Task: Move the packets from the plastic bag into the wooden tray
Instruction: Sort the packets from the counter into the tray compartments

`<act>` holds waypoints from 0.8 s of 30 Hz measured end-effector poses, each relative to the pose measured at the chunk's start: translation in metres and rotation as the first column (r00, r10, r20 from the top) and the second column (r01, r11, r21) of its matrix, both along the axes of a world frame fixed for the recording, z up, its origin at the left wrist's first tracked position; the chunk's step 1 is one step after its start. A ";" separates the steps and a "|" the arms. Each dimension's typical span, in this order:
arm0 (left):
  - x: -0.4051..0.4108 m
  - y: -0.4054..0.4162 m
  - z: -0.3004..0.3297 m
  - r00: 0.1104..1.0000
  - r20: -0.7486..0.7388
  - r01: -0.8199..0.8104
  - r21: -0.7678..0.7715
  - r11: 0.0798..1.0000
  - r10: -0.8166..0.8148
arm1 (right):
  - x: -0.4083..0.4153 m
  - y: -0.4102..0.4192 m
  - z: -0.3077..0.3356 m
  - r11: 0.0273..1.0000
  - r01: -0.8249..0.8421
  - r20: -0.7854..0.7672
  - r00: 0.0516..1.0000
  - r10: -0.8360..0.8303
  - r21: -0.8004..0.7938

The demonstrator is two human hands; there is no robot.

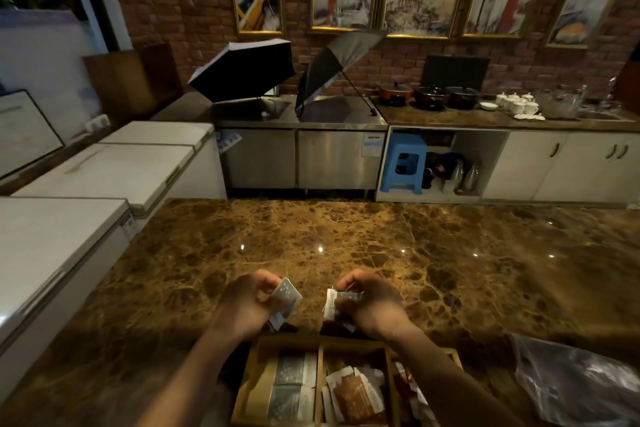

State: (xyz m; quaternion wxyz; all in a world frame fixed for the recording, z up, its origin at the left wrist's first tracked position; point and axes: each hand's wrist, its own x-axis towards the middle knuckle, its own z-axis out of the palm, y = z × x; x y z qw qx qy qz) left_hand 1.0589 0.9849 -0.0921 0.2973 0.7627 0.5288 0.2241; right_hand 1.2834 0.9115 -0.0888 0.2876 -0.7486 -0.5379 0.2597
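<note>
- Head view: the left hand has its fingers curled and pinching a small stack of grey-blue patterned paper packets, held tilted above the tabletop.
- The right hand has its fingers pinching another small grey-and-white packet, its white edge turned toward the left hand; a narrow gap separates the two held bundles.
- Both hands hover just beyond the far rim of the light wooden divided tray, which sits at the near edge of the picture between the forearms.
- The tray's left compartment holds grey-blue packets lying flat; the middle compartment holds a loose pile of brown and white packets; a right compartment is mostly hidden by the right forearm.
- The crumpled clear plastic bag lies on the tabletop to the right of the tray, near the right forearm; what it holds cannot be made out.
- The glossy brown marble tabletop stretches bare from the hands to its far edge and to both sides.
- White chest freezers run along the tabletop's left edge.
</note>
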 end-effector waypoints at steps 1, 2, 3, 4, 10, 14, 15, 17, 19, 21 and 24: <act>-0.002 -0.008 0.002 1.000 0.021 -0.008 -0.017 1.000 0.008 | -0.003 -0.003 0.001 1.000 0.008 -0.025 1.000 -0.008 -0.009; -0.004 -0.015 0.004 0.999 0.034 -0.008 -0.040 0.999 0.009 | -0.005 -0.005 0.002 1.000 0.012 -0.059 0.998 -0.013 -0.013; -0.007 -0.023 0.003 1.000 0.026 -0.011 -0.072 0.997 0.013 | -0.008 -0.010 0.004 1.000 0.013 -0.096 0.995 -0.015 -0.014; -0.009 -0.031 0.003 1.000 0.006 -0.007 -0.123 0.992 0.008 | -0.009 -0.013 0.005 1.000 0.008 -0.132 0.991 -0.011 -0.020; -0.013 -0.071 -0.003 0.993 -0.115 -0.017 -0.239 0.971 -0.011 | -0.020 -0.034 0.012 0.995 -0.097 -0.215 0.973 0.089 -0.030; -0.007 -0.085 0.000 0.973 -0.218 0.040 -0.150 0.988 -0.073 | -0.032 -0.040 0.013 0.987 -0.162 -0.173 0.972 0.158 -0.009; -0.007 -0.088 0.004 0.971 -0.229 0.042 -0.142 0.989 -0.074 | -0.035 -0.039 0.013 0.983 -0.185 -0.132 0.974 0.183 -0.003; -0.008 -0.091 0.006 0.961 -0.266 0.039 -0.131 0.991 -0.073 | -0.041 -0.038 0.012 0.977 -0.213 -0.068 0.975 0.213 0.004; -0.015 -0.093 0.008 0.954 -0.289 0.041 -0.140 0.989 -0.080 | -0.047 -0.035 0.013 0.977 -0.212 -0.063 0.975 0.211 0.003; -0.022 -0.093 0.008 0.946 -0.304 0.073 -0.124 0.990 -0.108 | -0.052 -0.034 0.014 0.973 -0.231 -0.061 0.971 0.231 -0.004; -0.027 -0.095 0.010 0.956 -0.283 0.076 -0.017 0.997 -0.078 | -0.059 -0.033 0.016 0.958 -0.287 -0.048 0.957 0.287 0.013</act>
